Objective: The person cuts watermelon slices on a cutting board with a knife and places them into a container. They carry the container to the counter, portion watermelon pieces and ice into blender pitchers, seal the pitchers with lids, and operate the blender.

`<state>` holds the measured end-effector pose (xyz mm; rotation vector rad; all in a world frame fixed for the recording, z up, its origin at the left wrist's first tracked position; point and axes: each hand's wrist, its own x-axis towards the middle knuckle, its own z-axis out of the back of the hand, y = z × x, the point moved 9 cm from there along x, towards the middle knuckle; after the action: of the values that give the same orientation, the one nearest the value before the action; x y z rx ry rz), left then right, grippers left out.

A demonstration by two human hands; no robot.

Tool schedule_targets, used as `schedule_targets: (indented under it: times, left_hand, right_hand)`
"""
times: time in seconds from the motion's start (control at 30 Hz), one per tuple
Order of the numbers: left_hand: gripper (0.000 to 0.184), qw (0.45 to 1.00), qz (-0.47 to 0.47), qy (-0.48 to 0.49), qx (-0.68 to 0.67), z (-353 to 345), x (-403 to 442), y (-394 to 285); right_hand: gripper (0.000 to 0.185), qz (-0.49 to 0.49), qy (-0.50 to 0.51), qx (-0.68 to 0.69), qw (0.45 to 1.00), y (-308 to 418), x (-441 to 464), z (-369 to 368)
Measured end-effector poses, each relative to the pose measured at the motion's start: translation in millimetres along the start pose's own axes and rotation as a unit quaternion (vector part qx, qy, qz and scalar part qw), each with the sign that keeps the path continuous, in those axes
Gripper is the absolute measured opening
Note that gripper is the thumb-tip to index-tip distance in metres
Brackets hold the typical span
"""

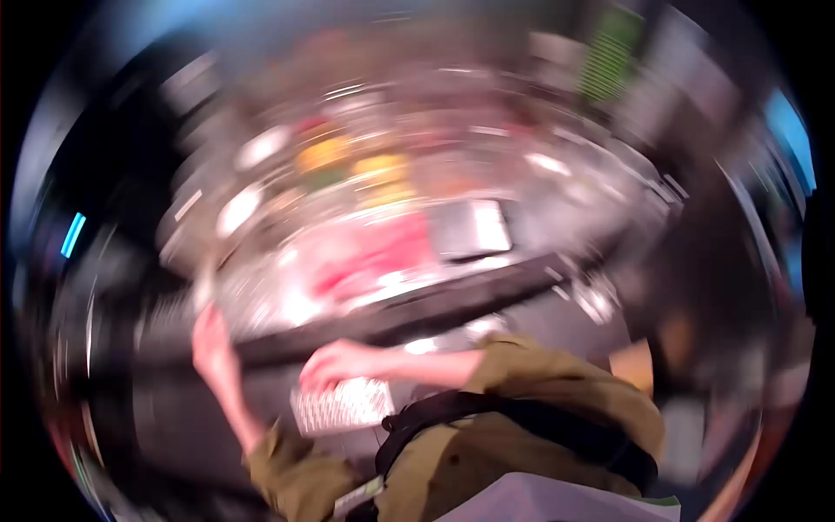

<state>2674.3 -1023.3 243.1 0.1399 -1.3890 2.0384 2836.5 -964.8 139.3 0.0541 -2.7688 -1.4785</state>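
The whole view is smeared by motion. My left hand (214, 344) reaches forward at the left end of the counter's dark front edge (417, 309). Its fingers look pinched together, and a pale streak runs up from them; what it is stays blurred. Close to my body, my right hand (335, 364) is bent down with curled fingers on a bright white, textured block-shaped thing (344, 407). The fingertips there are partly lost in glare. Beyond the edge lies a pink-red patch (374, 257), perhaps under a shiny wrap.
A dark square thing with a white face (487, 226) stands right of the pink patch. Farther back are blurred yellow items (383, 177) and an orange-yellow one (322, 154). A green upright panel (611, 56) rises at the back right. Shiny metal shapes (596, 297) sit at the right.
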Motion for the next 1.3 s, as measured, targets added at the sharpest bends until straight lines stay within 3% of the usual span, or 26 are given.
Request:
schedule_targets:
  times: [0.03, 0.07, 0.13, 0.17, 0.27, 0.33, 0.43, 0.53, 0.63, 0.7, 0.77, 0.8, 0.83, 0.87, 0.93, 0.97, 1.0, 1.07, 1.1, 1.17, 1.2, 1.23, 1.3]
  left_hand:
    - [0.025, 1.000, 0.014, -0.024, 0.010, 31, -22, -20]
    - [0.025, 0.997, 0.025, -0.028, -0.073, 68, -37, 30]
    - [0.025, 0.987, 0.061, -0.067, -0.129, 138, -82, 64]
    - [0.025, 0.989, 0.048, -0.090, -0.108, 177, -104, 78]
    - [0.023, 0.969, 0.157, -0.173, -0.082, 290, -168, 143]
    - [0.022, 0.949, 0.239, -0.200, -0.049, 350, -183, 191]
    - [0.023, 0.956, 0.203, -0.199, -0.068, 397, -158, 243]
    - [0.024, 0.970, 0.178, -0.131, -0.102, 430, -112, 293]
    - [0.027, 0.952, 0.207, -0.093, -0.205, 459, -67, 424]
    - [0.030, 0.960, 0.243, -0.118, -0.077, 491, -66, 552]
    - [0.031, 0.885, 0.417, -0.131, 0.160, 517, -142, 679]
    - [0.023, 0.805, 0.533, -0.133, 0.224, 528, -203, 715]
    - [0.026, 0.744, 0.608, -0.105, 0.256, 522, -285, 777]
    - [0.022, 0.735, 0.568, 0.037, 0.368, 501, -356, 843]
    - [0.020, 0.795, 0.475, -0.061, 0.372, 521, -398, 770]
    - [0.023, 0.773, 0.546, -0.016, 0.323, 510, -470, 781]
    - [0.025, 0.740, 0.611, 0.034, 0.278, 502, -537, 789]
    - [0.022, 0.544, 0.826, -0.034, 0.143, 543, -598, 718]
    - [0.021, 0.450, 0.884, -0.080, 0.098, 558, -612, 686]
    - [0.018, 0.342, 0.924, -0.159, 0.064, 599, -598, 665]
    - [0.016, 0.317, 0.929, -0.183, 0.054, 617, -584, 664]
    - [0.015, 0.323, 0.923, -0.204, 0.051, 635, -560, 679]
    - [0.014, 0.590, 0.750, -0.261, 0.145, 710, -530, 808]
  right_hand:
    - [0.022, 0.033, 0.044, -0.061, 0.997, 3, 24, -29]
    - [0.022, -0.011, 0.057, -0.040, 0.998, -2, 46, -64]
    - [0.024, -0.020, 0.117, -0.038, 0.992, -28, 95, -131]
    - [0.025, -0.031, 0.144, 0.004, 0.989, -46, 120, -165]
    - [0.027, -0.049, 0.186, 0.037, 0.981, -94, 193, -247]
    - [0.026, -0.054, 0.193, 0.031, 0.979, -112, 248, -284]
    - [0.027, -0.018, 0.162, -0.083, 0.983, -112, 328, -307]
    - [0.027, 0.014, 0.094, -0.111, 0.989, -129, 415, -304]
    - [0.029, 0.025, 0.056, -0.092, 0.994, -159, 511, -305]
    - [0.031, 0.002, 0.088, -0.085, 0.992, -194, 579, -329]
    - [0.033, -0.047, 0.127, -0.090, 0.987, -232, 639, -372]
    - [0.035, -0.059, 0.168, -0.101, 0.979, -247, 663, -409]
    - [0.038, -0.067, 0.234, -0.113, 0.963, -260, 687, -453]
    - [0.042, -0.067, 0.299, -0.123, 0.944, -267, 707, -502]
    - [0.055, 0.029, 0.451, -0.094, 0.887, -248, 717, -619]
    - [0.067, 0.105, 0.516, -0.082, 0.846, -228, 711, -676]
    - [0.066, 0.189, 0.585, -0.053, 0.787, -209, 702, -722]
    - [0.064, 0.308, 0.678, 0.036, 0.666, -188, 696, -788]
    - [0.063, 0.334, 0.699, 0.070, 0.629, -190, 706, -815]
    - [0.061, 0.365, 0.732, 0.118, 0.563, -206, 727, -862]
    - [0.060, 0.367, 0.735, 0.132, 0.554, -215, 745, -888]
    - [0.059, 0.367, 0.739, 0.142, 0.546, -227, 765, -913]
    - [0.057, 0.380, 0.747, 0.139, 0.527, -250, 802, -960]
